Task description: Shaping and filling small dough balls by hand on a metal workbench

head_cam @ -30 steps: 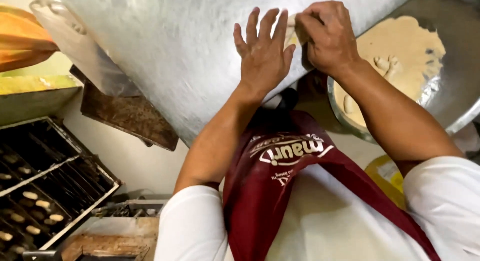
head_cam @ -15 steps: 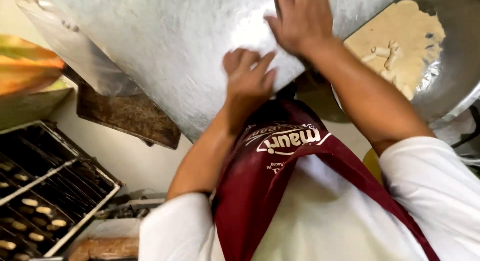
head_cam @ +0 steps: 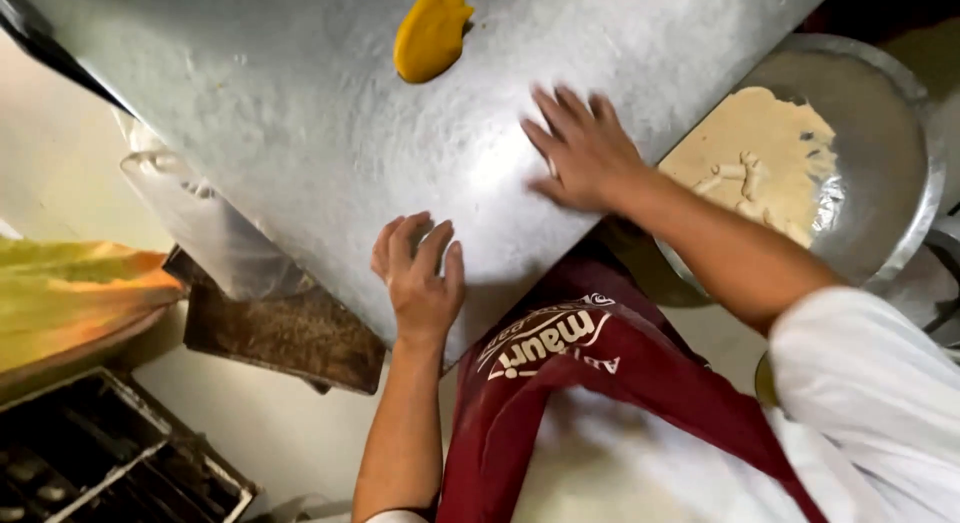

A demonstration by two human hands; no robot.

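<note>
My left hand [head_cam: 420, 278] lies flat on the floured metal table [head_cam: 300, 113], close to its near edge, fingers loosely together and holding nothing. My right hand [head_cam: 585, 148] presses palm-down on the table further out, fingers spread. A small pale bit shows at the edge of its palm; I cannot tell what it is. A yellow lump of dough [head_cam: 432, 33] rests on the table beyond both hands, touched by neither. I wear a dark red apron [head_cam: 560, 383] over white sleeves.
A large metal bowl [head_cam: 900, 113] with pale dough [head_cam: 760, 158] stands right of the table, under my right forearm. Clear plastic [head_cam: 200, 223] hangs off the table's left edge above a brown board [head_cam: 290, 333]. A dark baking tray [head_cam: 100, 458] sits lower left.
Both hands have parted and moved across the table: the left toward the near edge, the right out to the side. The view has tilted, bringing the yellow lump into sight.
</note>
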